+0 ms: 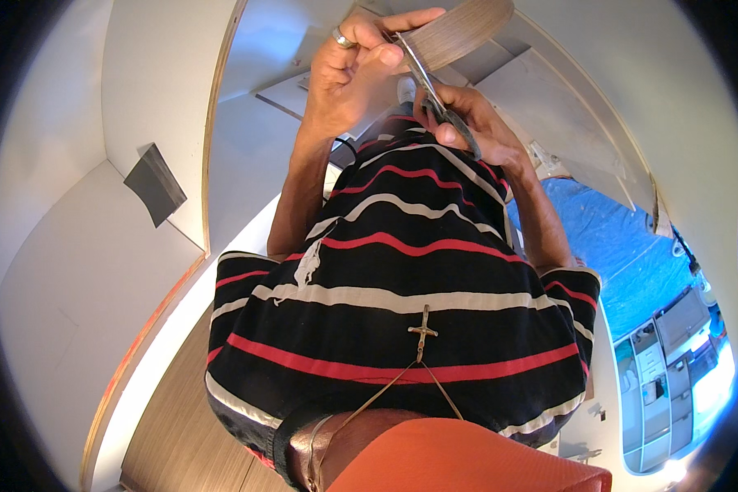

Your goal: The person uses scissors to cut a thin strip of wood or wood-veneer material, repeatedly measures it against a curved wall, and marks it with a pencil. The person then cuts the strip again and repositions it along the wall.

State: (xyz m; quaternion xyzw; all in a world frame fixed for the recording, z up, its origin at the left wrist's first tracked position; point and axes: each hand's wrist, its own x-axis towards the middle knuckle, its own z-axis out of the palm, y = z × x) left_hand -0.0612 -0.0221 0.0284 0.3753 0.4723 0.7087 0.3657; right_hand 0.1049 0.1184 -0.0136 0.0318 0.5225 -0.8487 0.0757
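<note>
A curved strip of wood-grain edge banding (pixel 467 31) runs from the top of the view down to my left hand (pixel 351 70). The thumb and fingers of that hand, one with a silver ring, pinch the strip near its end. My right hand (pixel 482 123) grips a pair of scissors (pixel 426 82) by their dark handles, with the thumb on top. The metal blades point up and left, lying against the strip beside my left fingertips. Whether the blades have cut into the strip, I cannot tell.
White panels (pixel 160 98) with bare edges rise on the left, with a dark grey piece (pixel 156 184) on one. A blue sheet (pixel 607 238) lies to the right, near grey cabinets or shelves (pixel 664 369). A wood-grain panel (pixel 184 410) is at the lower left.
</note>
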